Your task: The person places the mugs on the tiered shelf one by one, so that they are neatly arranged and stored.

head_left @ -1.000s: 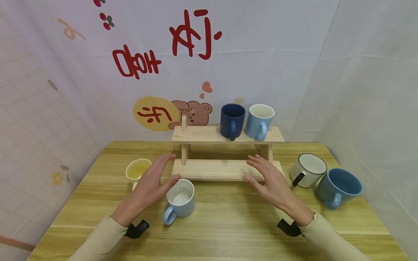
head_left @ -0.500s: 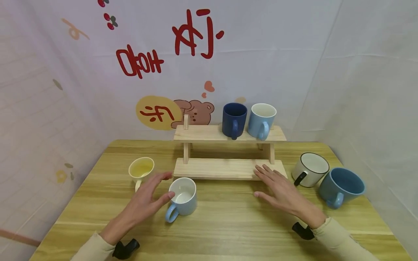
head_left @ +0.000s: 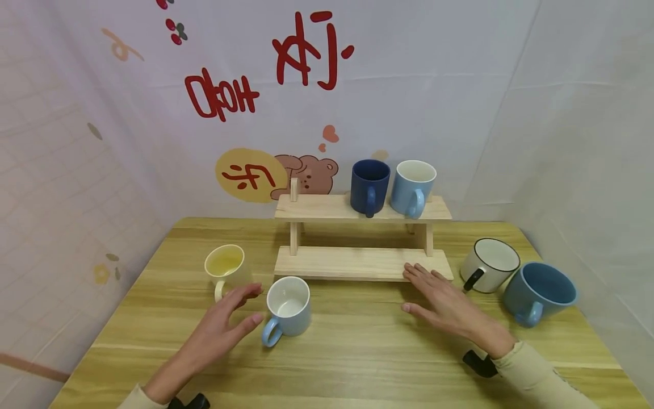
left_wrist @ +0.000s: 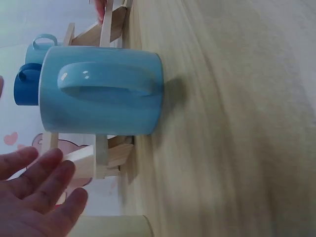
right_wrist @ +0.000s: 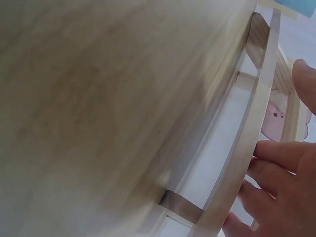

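Note:
My left hand hovers with spread, relaxed fingers just left of a light blue mug. That mug stands upright on the table, white inside, its handle toward me; in the left wrist view its handle side fills the middle. Behind the left fingertips is a pale yellow cup, partly covered by the hand. My right hand rests its fingertips on the right part of the lower shelf of a two-tier wooden rack. In the right wrist view the fingers lie along the shelf's front edge, holding nothing.
A dark blue mug and another light blue mug stand on the rack's upper shelf. At the right are a white mug with black rim and handle, and a wide teal cup. A printed cloth hangs behind the table.
My left hand has drawn back toward me and left, away from the near light blue mug. My right hand has moved right and come down onto the lower shelf.

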### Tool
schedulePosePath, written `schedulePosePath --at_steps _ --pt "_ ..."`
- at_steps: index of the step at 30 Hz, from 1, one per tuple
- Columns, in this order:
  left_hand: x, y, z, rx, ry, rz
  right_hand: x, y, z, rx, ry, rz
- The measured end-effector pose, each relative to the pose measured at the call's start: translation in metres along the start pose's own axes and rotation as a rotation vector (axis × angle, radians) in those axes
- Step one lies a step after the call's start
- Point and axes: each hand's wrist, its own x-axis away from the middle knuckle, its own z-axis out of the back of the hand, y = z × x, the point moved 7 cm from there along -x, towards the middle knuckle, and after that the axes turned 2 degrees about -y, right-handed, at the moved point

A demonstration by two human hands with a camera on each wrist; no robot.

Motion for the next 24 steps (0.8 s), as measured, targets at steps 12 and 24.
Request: schedulePosePath --at_steps 12,24 --pt "0.01 -0.023 -0.026 0.347 -0.28 0.062 0.0 0.0 0.001 0.011 -0.009 0.001" --pt "0.011 -0.029 -0.051 0.663 -0.451 0.025 0.0 0.001 0.001 -0.007 -0.014 0.001"
